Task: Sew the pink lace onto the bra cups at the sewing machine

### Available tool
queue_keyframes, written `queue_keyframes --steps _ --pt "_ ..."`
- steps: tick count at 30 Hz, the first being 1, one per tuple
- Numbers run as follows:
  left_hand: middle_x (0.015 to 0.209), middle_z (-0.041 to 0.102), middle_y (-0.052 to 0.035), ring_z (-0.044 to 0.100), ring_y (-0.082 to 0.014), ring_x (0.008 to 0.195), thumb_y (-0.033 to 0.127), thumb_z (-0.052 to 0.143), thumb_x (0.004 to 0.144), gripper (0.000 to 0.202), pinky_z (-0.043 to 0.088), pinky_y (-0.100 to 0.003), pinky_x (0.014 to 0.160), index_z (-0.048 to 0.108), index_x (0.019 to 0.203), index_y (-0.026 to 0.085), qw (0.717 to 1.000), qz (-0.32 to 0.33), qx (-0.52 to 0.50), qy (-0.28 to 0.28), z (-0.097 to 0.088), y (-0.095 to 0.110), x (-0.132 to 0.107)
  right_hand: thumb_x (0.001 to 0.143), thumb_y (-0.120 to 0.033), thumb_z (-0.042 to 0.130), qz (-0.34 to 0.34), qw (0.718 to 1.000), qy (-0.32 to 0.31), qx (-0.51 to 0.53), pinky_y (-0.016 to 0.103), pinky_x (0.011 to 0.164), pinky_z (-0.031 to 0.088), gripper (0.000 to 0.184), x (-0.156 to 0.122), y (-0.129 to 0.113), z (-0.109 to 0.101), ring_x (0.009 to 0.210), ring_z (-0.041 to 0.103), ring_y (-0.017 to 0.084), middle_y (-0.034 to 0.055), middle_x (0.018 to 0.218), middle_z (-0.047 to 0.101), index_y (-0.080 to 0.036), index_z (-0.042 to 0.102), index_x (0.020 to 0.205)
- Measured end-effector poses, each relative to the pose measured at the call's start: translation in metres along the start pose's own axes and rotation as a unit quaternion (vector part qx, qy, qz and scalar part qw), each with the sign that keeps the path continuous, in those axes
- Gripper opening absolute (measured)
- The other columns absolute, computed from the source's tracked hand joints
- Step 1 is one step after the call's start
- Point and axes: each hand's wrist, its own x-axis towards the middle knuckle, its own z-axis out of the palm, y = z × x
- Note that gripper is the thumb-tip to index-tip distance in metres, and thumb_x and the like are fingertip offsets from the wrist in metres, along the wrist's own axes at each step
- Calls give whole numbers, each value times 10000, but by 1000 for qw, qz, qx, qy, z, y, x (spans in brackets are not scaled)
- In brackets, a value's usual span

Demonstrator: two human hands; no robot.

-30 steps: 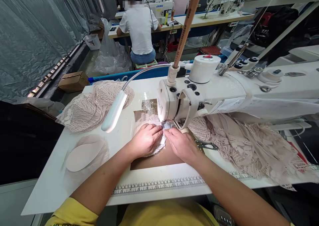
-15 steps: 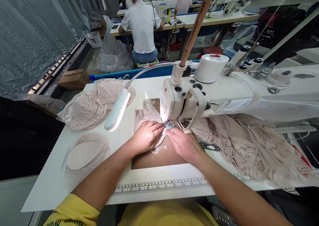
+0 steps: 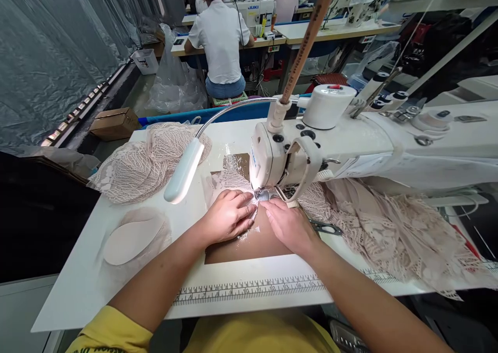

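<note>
A white sewing machine [image 3: 350,140] stands across the white table [image 3: 128,280]. A pale lace piece [image 3: 229,179] lies under its needle. My left hand [image 3: 227,215] lies flat on the lace just left of the needle, fingers together and pressing it down. My right hand [image 3: 288,223] presses the lace on the right side, fingertips at the presser foot [image 3: 266,195]. Neither hand is lifted off the cloth.
A gooseneck lamp [image 3: 182,171] hangs over the table's left half. A heap of lace pieces [image 3: 143,161] and beige foam pads [image 3: 134,236] lie at the left. More lace [image 3: 397,228] piles up at the right, with scissors [image 3: 329,228] beside it. People sit at machines behind.
The lace has fed further back under the needle, with less of it showing in front of my left hand. Both hands stay at the presser foot.
</note>
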Motion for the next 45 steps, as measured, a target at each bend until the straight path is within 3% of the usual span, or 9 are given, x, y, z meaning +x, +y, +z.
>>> queue_keyframes --steps 9,18,26,32,38,45 --pt "1240 620 -72 524 -225 1053 254 385 968 311 433 -372 887 631 1130 154 999 45 -4 -4 2 0 -2 880 -93 404 -11 997 -78 4 280 586 333 372 2 -9 -5 785 535 179 57 881 624 -195 641 1148" --pt "1228 623 -97 540 -239 1056 256 417 954 307 446 -401 856 602 1173 148 999 29 17 26 7 2 0 879 -90 396 4 998 -65 -27 289 577 313 371 3 -10 -2 761 516 176 79 889 617 -170 631 1154" --pt "1119 661 -78 556 -210 1042 271 427 952 242 445 -373 890 636 1000 160 999 25 -23 22 4 0 -1 874 -81 417 -54 997 -60 -8 278 620 327 326 -2 -8 -5 774 479 167 55 853 598 -175 653 1078" --pt "1224 625 -53 548 -204 1041 259 412 962 241 452 -361 882 634 981 169 999 42 -19 2 0 -3 -1 820 -47 451 -80 995 -62 -10 281 651 335 328 -4 -8 -6 776 456 174 54 854 590 -163 654 1049" --pt "1212 639 -48 543 -217 1038 271 417 961 279 453 -370 878 634 1110 180 999 28 -14 13 8 -2 -1 810 -13 425 -62 996 -67 -21 276 619 317 347 -2 -10 -8 728 453 163 48 789 572 -170 667 1002" --pt "1210 634 -75 538 -238 1023 297 431 949 301 463 -401 860 636 1123 163 1000 -4 1 24 7 4 1 852 -79 432 -13 997 -58 -47 282 560 281 360 3 -7 -5 679 468 158 54 818 606 -189 655 1113"
